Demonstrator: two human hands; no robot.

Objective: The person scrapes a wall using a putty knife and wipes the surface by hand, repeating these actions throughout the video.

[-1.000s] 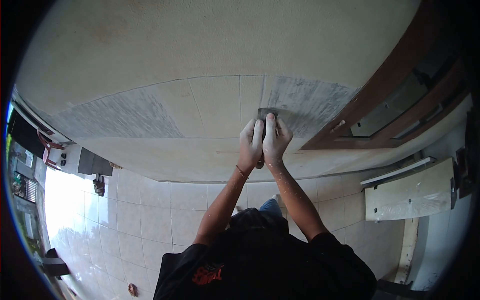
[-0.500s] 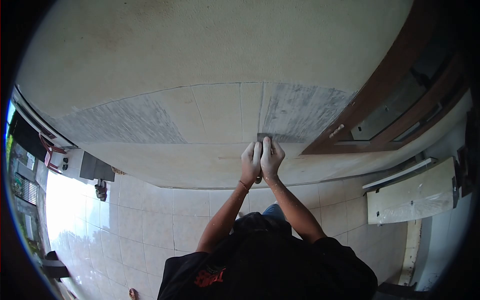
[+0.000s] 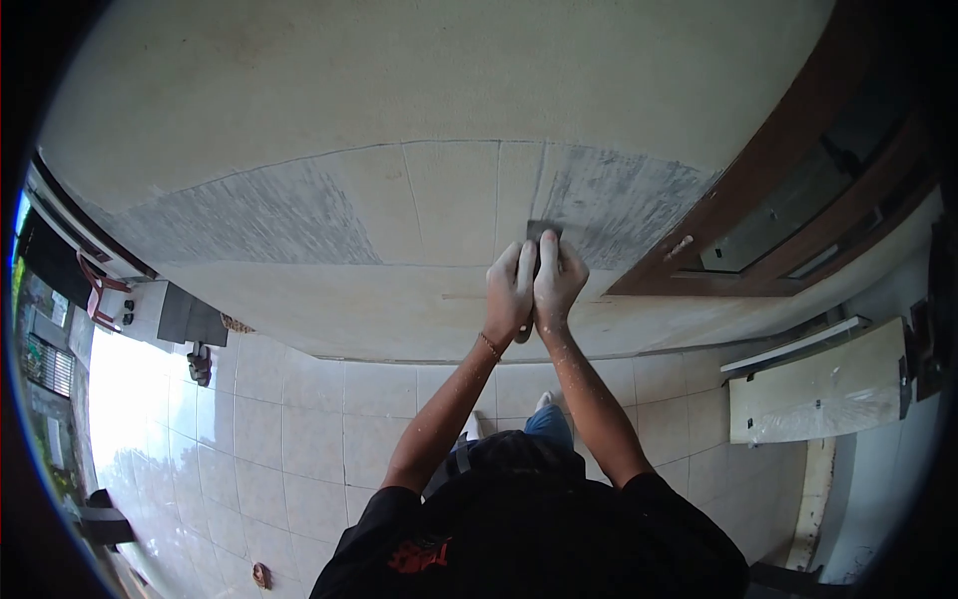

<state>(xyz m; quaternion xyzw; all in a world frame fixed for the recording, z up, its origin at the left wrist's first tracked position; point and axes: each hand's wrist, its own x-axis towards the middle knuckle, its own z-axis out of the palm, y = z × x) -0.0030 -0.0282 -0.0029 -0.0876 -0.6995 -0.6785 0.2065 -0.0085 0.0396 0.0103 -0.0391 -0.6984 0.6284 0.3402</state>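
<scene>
Both hands grip one scraper, its dark flat blade against the wall at the left edge of a grey scraped patch. My left hand is closed round the handle from the left, and my right hand closes on it from the right, with fingers pointing up toward the blade. The handle's end shows below the hands. Whitish dust covers both hands. Left of the blade is a cream wall section marked by thin dark lines. Beyond it lies another grey scraped patch.
A brown-framed glass door is set in the wall at right. A cream panel partly under clear plastic leans at far right. Pale floor tiles lie below. A red chair and a sandal are on the left.
Both hands and the scraper have moved up the wall, along the left edge of the right grey patch. The view has shifted slightly, and more of the feet shows.
</scene>
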